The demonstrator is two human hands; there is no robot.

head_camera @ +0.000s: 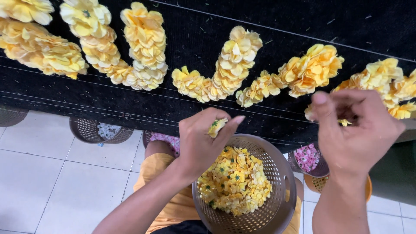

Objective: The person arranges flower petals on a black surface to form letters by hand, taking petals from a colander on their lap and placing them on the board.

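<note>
My left hand (pixel 202 141) is over a brown perforated basket (pixel 281 173) on my lap and pinches a small yellow cloth flower (pixel 216 127) between thumb and fingers. The basket holds a heap of loose yellow flowers (pixel 236 182) with green centres. My right hand (pixel 355 130) is raised at the right, fingers curled together near the end of a yellow garland (pixel 381 78) lying on the black cloth; what it holds is hidden by the fingers. Several finished yellow garlands (pixel 234 65) lie in curves across the black cloth (pixel 195 26).
Thin threads run across the black cloth. Below its edge stand more baskets: one with white flowers (pixel 102 130), one with pink flowers (pixel 307 158), an orange one (pixel 318 184), and another at the far left (pixel 11 116). White floor tiles (pixel 52 182) lie at left.
</note>
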